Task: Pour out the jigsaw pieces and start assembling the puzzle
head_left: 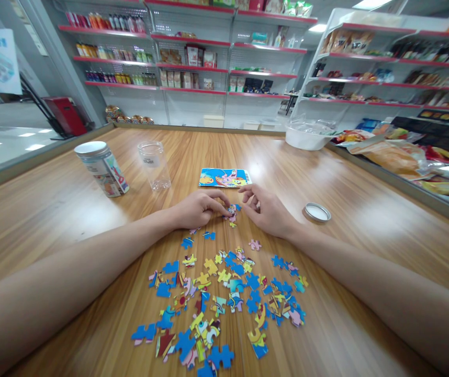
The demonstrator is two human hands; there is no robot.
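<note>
My left hand (198, 209) rests on the wooden table, its thumb and fingers closed on a puzzle piece in a small joined cluster of pink and blue puzzle pieces (232, 213). Just right of that cluster, my right hand (267, 210) hovers with bent fingers apart and nothing visible in them. Behind both hands lies a picture card (224, 178) with cartoon figures on blue. Many loose puzzle pieces (253, 281), mostly blue, yellow and pink, are spread between my forearms. A few blue pieces (209, 235) lie nearer my left wrist.
A printed canister (109, 170) with a white lid and a clear jar (155, 167) stand at the left. A round lid (317, 212) lies right of my right hand. Farther back are a white basket (311, 135) and packaged snacks (393, 154). Stocked shelves (193, 68) line the wall.
</note>
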